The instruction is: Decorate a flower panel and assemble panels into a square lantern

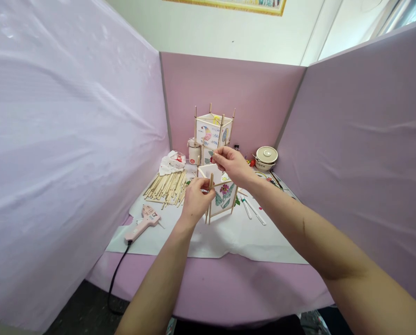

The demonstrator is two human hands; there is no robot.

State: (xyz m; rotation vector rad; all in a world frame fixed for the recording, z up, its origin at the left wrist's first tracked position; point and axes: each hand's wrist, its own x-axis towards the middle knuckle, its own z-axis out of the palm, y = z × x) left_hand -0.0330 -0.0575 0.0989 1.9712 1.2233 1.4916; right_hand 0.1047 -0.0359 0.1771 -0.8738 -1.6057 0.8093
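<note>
A small lantern of wooden sticks and white panels (224, 199), one painted with a pink flower and green leaves, stands on the white sheet. My left hand (198, 197) grips the lantern's near corner sticks between thumb and fingers. Above the lantern my right hand (231, 163) is raised with thumb and fingertips pinched together; anything between them is too small to make out. Behind it stands a taller, finished-looking lantern (211, 131) with painted panels, its lower part hidden by my right hand and the near lantern.
A pile of wooden sticks (168, 187) lies at left, with a pink glue gun (143, 224) and its black cord in front. White pens (253, 209) lie to the right. At the back are a white jar (194, 152), crumpled packaging (172, 163) and a lidded bowl (266, 157). Pink walls enclose three sides.
</note>
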